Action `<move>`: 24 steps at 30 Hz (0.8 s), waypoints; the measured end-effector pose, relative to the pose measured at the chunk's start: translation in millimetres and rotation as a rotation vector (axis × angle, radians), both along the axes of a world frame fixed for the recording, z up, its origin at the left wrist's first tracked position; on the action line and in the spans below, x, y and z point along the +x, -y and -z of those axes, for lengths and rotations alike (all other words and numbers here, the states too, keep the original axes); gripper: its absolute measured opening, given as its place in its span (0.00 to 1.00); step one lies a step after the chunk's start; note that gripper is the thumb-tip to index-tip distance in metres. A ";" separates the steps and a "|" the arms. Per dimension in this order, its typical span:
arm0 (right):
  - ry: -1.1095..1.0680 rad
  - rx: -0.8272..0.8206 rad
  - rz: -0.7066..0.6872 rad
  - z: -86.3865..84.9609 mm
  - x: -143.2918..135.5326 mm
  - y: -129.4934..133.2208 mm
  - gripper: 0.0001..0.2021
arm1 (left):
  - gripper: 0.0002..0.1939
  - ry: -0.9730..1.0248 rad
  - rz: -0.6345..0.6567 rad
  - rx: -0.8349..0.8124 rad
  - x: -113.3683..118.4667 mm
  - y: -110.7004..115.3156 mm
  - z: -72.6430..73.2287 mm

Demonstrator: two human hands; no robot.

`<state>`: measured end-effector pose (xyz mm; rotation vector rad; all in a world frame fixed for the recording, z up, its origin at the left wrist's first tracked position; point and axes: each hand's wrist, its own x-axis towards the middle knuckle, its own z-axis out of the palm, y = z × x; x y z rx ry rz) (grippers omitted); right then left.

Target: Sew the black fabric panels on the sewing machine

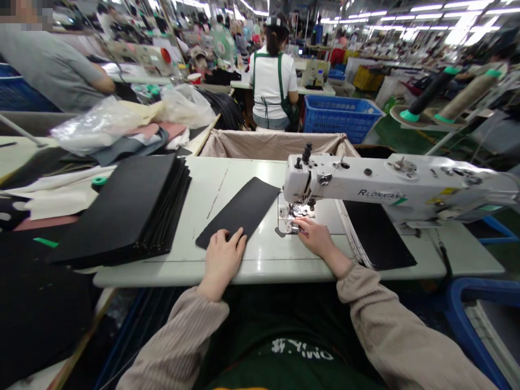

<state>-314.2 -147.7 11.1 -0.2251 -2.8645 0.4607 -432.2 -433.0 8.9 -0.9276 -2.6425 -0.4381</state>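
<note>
My left hand rests on the near end of a flat black panel, fingers apart and pressing down on it. The panel lies at a slant on the sewing table, its far corner close to the machine head. At the lit needle area of a white sewing machine, my right hand has its fingers drawn together by the plate below the presser foot. Whatever is between those fingertips is too small to make out. Right of that hand lies a stack of black panels with white edges.
A thick pile of black panels stands at the left. Behind it lie plastic bags and fabric scraps. A cloth-lined bin adjoins the table's far edge. Blue crates and thread cones stand beyond. Other people work in the background.
</note>
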 end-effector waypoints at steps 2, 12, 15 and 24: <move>-0.030 -0.015 -0.009 2.8 0.2 -1.2 0.18 | 0.18 0.071 0.059 -0.008 17.2 44.9 3.4; -0.193 -0.137 0.155 -5.2 34.6 -4.0 0.14 | 0.11 0.329 0.380 -0.076 39.5 72.1 -13.4; -0.153 -0.160 0.303 -9.8 70.4 -0.1 0.14 | 0.13 0.283 0.406 -0.023 52.3 26.1 -21.4; 0.124 -0.179 0.423 -11.8 132.4 34.3 0.17 | 0.11 0.310 0.647 0.060 107.0 -107.9 -4.6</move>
